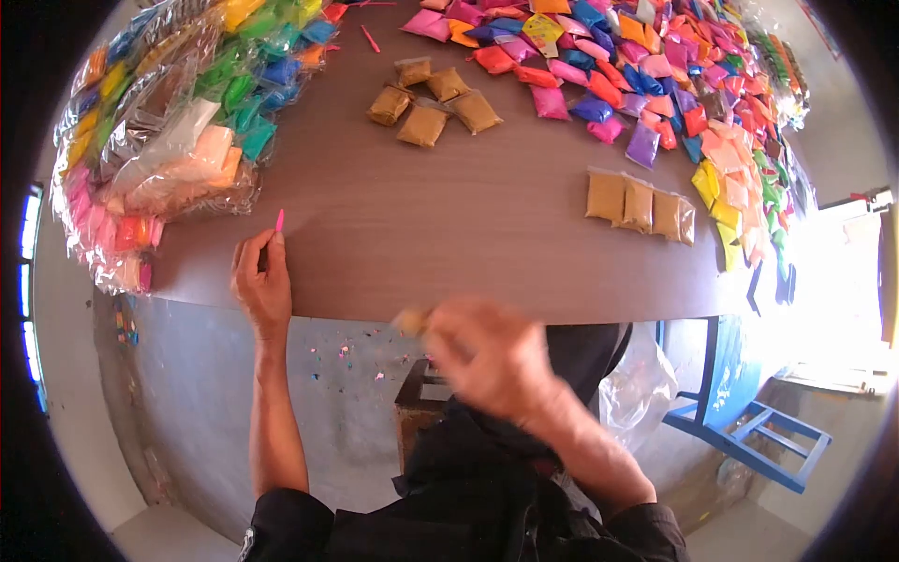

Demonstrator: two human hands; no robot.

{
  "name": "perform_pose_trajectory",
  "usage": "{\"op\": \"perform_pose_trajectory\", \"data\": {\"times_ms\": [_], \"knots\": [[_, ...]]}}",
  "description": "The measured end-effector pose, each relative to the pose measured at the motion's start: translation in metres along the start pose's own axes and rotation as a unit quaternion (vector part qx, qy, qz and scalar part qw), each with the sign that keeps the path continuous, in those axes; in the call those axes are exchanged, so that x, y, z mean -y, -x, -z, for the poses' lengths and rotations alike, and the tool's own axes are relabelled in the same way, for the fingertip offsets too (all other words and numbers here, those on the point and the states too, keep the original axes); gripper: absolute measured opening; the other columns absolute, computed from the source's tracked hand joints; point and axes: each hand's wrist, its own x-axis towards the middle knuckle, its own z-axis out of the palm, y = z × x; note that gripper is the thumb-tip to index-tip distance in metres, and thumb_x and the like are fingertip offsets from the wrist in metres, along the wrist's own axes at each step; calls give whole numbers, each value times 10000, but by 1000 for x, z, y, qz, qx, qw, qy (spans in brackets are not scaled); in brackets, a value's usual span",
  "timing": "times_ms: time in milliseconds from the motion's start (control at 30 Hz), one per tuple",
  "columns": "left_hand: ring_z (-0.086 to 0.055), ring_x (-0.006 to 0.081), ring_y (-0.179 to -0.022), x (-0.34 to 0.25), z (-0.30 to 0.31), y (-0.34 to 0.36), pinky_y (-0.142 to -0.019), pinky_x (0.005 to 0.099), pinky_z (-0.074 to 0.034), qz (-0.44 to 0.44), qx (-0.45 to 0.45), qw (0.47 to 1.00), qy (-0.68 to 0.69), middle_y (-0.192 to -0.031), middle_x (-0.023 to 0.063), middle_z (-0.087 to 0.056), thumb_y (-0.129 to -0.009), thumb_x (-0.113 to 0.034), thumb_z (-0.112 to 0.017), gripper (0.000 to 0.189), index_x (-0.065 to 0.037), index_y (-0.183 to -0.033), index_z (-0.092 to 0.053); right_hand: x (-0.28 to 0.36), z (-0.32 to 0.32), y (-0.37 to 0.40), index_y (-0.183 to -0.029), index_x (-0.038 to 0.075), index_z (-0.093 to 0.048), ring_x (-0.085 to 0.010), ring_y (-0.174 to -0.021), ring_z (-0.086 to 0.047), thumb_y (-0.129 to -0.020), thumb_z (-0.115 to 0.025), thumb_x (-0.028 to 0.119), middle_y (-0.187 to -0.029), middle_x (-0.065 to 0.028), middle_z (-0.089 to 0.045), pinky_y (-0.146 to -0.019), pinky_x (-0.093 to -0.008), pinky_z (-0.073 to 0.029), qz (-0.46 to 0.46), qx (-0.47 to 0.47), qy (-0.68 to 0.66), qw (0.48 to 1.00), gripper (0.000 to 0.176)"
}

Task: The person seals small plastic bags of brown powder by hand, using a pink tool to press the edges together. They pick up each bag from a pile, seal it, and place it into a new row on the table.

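Note:
Near the table's front edge at left, my left hand (262,272) pinches a small pink stick (279,221), which points up from the fingertips. My right hand (492,354) is blurred by motion over the front edge, its fingers closed on something small and tan (410,322) that is too smeared to make out. Several brown packets (423,124) lie in a loose group at the back middle of the table. At the right, more tan packets (639,204) lie side by side in a row.
Clear bags of colored packets (178,140) are heaped on the left of the brown table (421,215). A large pile of colored packets (609,75) covers the back right. Another pink stick (370,38) lies at the back. A blue chair (749,431) stands right.

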Motion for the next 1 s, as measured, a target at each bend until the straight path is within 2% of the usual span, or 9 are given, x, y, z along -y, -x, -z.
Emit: {"op": "perform_pose_trajectory", "data": {"times_ms": [100, 200, 400, 533, 600, 667, 767, 867, 1000], "knots": [[-717, 227, -959, -2, 2, 0, -866, 360, -557, 52, 28, 998, -3, -1041, 105, -764, -1081, -142, -738, 161, -13, -1162, -789, -42, 38, -19, -1015, 62, -751, -347, -903, -767, -926, -816, 40, -1005, -127, -769, -770, -449, -630, -161, -117, 60, 978, 112], [-711, 226, -963, 2, 2, 2, -866, 364, -553, 32, 21, 999, -15, -1042, 106, -763, -1085, -152, -735, 170, -15, -1169, -791, -71, 50, -13, -1039, 60, -749, -342, -940, -763, -917, -813, 28, -1046, -135, -768, -808, -451, -634, -137, -162, 159, 964, 142], [-715, 234, -950, 3, 2, -1, -850, 372, -553, 27, 32, 999, -26, -1044, 113, -766, -1078, -147, -742, 167, -11, -1161, -793, 8, -3, 44, -1093, 108, -773, -277, -855, -748, -925, -747, 64, -1033, -92, -749, -736, -439, -625, 46, 168, -41, 984, 176], [-712, 237, -937, 4, 2, 3, -845, 374, -552, 23, 24, 999, -19, -1032, 114, -763, -1073, -140, -745, 162, -8, -1154, -793, -1, 41, 3, -1083, 87, -770, -266, -813, -733, -892, -836, 37, -1040, -92, -767, -714, -406, -612, -33, 7, -5, 999, 208], [-711, 238, -932, 1, 2, 0, -842, 374, -552, 27, 24, 999, -12, -1026, 114, -763, -1071, -141, -747, 161, -8, -1150, -793, -1, 69, -3, -1068, 57, -758, -277, -845, -734, -843, -870, -21, -1057, -119, -779, -758, -384, -599, -107, -208, 24, 972, 263], [-712, 240, -927, -1, 1, -1, -840, 373, -551, 28, 18, 999, -8, -1024, 115, -766, -1069, -144, -749, 162, -10, -1148, -794, 9, 77, 2, -1078, 44, -756, -265, -845, -723, -863, -867, -8, -1047, -122, -773, -749, -374, -591, -14, -279, 35, 959, 249], [-716, 241, -928, 4, 1, 2, -835, 367, -553, 15, 19, 999, -23, -1028, 118, -770, -1070, -150, -749, 165, -14, -1151, -795, -37, 45, 18, -1091, 28, -752, -255, -835, -712, -863, -880, -1, -1038, -125, -769, -742, -364, -585, -64, -20, 129, 989, 262], [-724, 243, -941, -1, 2, -3, -836, 361, -557, 45, 26, 998, -43, -1039, 115, -777, -1073, -149, -744, 164, -19, -1157, -799, 4, 80, -4, -1101, 23, -753, -279, -826, -722, -865, -883, 7, -1029, -138, -762, -740, -390, -595, -172, -119, 18, 978, 270], [-736, 250, -963, 8, -1, 1, -843, 356, -565, 49, 24, 998, -20, -1062, 107, -788, -1076, -155, -747, 166, -23, -1159, -804, -13, 70, 2, -1193, 75, -761, -306, -843, -748, -898, -881, 62, -1106, -118, -774, -737, -412, -606, 7, -141, 104, 985, 318]]}}
